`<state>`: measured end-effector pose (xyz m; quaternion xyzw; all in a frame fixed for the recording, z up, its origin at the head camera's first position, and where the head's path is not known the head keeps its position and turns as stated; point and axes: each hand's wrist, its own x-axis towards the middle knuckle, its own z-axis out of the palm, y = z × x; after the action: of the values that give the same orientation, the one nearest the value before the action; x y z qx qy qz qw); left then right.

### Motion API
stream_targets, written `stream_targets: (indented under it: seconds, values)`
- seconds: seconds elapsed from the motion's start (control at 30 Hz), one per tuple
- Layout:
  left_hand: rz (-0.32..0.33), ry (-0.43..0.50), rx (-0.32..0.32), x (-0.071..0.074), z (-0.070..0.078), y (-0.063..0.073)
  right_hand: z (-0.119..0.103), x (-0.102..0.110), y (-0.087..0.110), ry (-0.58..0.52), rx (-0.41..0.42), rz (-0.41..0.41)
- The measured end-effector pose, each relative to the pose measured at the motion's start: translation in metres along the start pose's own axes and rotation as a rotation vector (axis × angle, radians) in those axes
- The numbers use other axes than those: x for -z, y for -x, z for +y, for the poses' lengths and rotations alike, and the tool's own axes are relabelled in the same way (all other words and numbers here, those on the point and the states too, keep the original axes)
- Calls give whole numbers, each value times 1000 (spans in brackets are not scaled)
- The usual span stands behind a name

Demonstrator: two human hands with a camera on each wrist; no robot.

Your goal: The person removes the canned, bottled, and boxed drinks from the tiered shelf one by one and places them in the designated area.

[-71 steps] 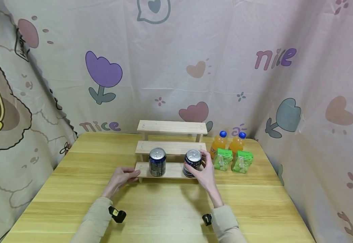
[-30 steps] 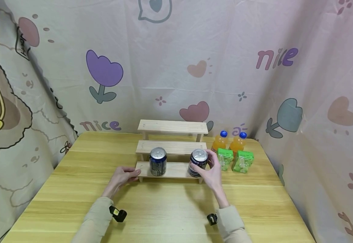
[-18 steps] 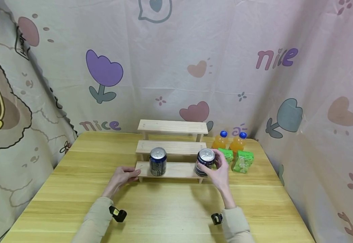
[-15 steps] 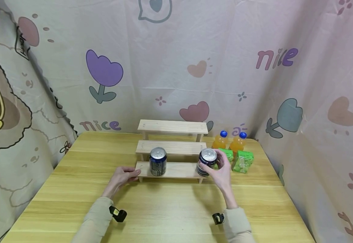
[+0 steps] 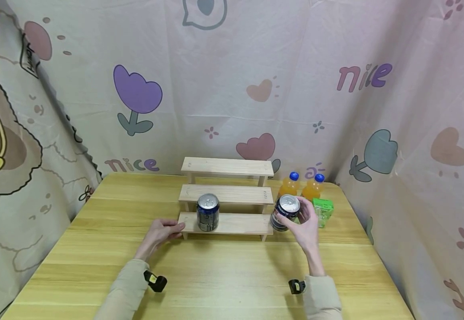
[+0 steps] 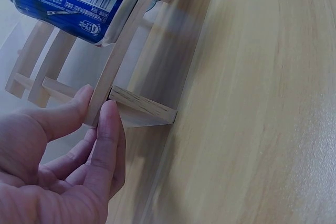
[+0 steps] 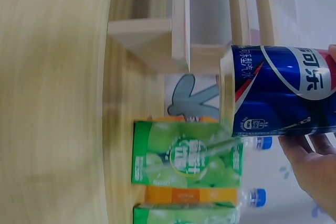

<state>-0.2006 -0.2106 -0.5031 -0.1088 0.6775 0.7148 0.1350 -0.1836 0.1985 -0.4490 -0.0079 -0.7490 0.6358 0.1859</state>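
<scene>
My right hand (image 5: 307, 224) grips a blue soda can (image 7: 283, 90) and holds it up just past the right end of the lowest step of a three-tier wooden shelf (image 5: 235, 223). In the right wrist view its base is level with that step's top side or higher, with no support under it. A second blue soda can (image 5: 208, 213) stands upright on the lowest step, left of its middle. My left hand (image 6: 73, 150) pinches the left end of this step between thumb and fingers.
Two orange juice bottles (image 5: 289, 186) with blue caps stand right of the shelf. Before them are two green juice boxes (image 7: 186, 153), one mostly hidden behind the held can in the head view. A patterned curtain (image 5: 216, 89) hangs behind the wooden table (image 5: 224, 275).
My right hand has carried its can rightward, from over the lowest step to beyond its right end. The left hand and the other can have stayed in place.
</scene>
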Motion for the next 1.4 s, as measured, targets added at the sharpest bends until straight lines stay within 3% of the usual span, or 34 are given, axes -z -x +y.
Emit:
stream_targets:
  seconds: [0.9, 1.4]
  values:
    - [-9, -7, -9, 0, 1, 0, 17, 55, 0, 103, -96, 95]
    - [-7, -19, -6, 1, 3, 2, 27, 72, 1, 19, -176, 189]
